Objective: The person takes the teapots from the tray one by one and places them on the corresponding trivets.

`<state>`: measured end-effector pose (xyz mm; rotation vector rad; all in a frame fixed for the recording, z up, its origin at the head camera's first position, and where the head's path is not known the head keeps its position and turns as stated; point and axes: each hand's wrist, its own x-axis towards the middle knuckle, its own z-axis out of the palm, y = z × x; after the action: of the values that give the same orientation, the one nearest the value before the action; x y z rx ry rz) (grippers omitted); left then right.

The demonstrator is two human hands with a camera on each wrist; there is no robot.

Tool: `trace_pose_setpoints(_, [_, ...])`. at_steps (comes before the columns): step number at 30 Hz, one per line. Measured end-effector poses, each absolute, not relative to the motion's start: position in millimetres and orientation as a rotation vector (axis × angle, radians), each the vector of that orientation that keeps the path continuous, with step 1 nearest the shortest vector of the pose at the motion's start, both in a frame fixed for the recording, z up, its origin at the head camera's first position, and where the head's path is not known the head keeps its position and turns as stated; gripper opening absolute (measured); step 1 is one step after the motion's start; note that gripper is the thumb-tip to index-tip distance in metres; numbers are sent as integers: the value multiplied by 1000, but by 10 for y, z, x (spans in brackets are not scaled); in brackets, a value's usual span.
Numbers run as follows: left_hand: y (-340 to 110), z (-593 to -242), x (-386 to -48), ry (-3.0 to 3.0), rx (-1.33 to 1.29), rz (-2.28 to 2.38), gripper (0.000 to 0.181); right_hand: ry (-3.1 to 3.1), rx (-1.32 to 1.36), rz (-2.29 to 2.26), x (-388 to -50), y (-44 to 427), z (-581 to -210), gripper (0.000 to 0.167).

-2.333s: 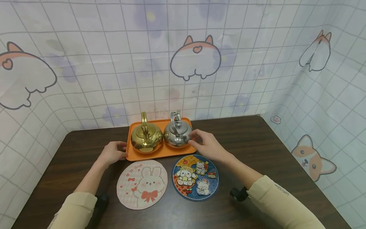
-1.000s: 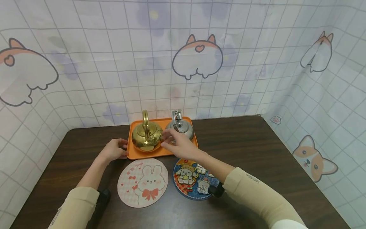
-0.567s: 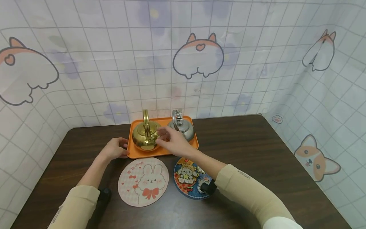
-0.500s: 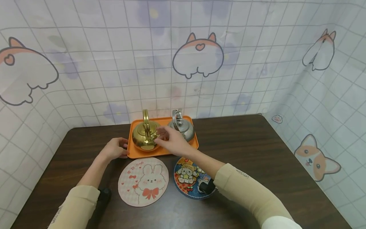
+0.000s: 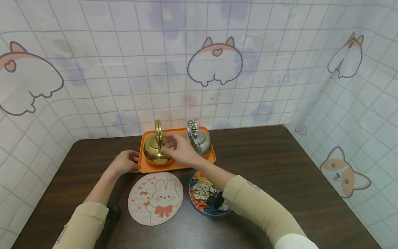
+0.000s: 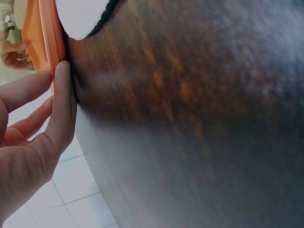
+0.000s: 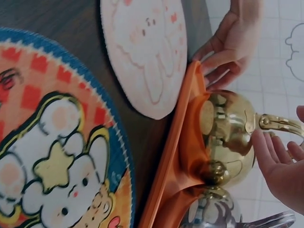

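An orange tray (image 5: 148, 168) at the table's back bears a gold kettle (image 5: 150, 154) on the left and a silver kettle (image 5: 203, 142) on the right, both with raised handles. My left hand (image 5: 122, 162) pinches the tray's left front edge, its thumb and finger at the rim (image 6: 56, 42) in the left wrist view. My right hand (image 5: 183, 150) hovers over the tray, fingers loosely bent around the gold kettle's handle side. In the right wrist view the right hand (image 7: 285, 178) has its fingertips close beside the gold handle (image 7: 280, 122); contact cannot be told. It partly hides both kettles.
A pink round rabbit mat (image 5: 155, 200) lies in front of the tray. Right of it is a blue round mat (image 5: 197, 197) with cartoon animals, partly covered by the right forearm. Patterned cloth (image 5: 124, 69) hangs close behind the dark wooden table (image 5: 264, 155).
My right hand has moved left from beside the silver kettle, across it, to the gold kettle's handle. The left hand stays at the tray edge. Kettles and tray look unmoved.
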<state>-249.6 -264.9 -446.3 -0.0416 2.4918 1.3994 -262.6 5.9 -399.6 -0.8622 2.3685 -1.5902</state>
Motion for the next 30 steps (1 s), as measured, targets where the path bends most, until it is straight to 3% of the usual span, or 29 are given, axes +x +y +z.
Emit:
trace_pose_setpoints(13, [-2638, -4432, -2491, 2497, -53, 1384, 57, 2260, -727, -1667, -2675, -107, -3948, 54])
trace_pose_setpoints(24, [-2642, -4457, -2493, 2491, -75, 1399, 55, 2278, -727, -1708, -2681, -177, -3961, 33])
trace_pose_setpoints(30, [-2638, -4460, -2483, 2499, -75, 1402, 54, 2295, -706, -1739, -2678, -202, -3970, 30])
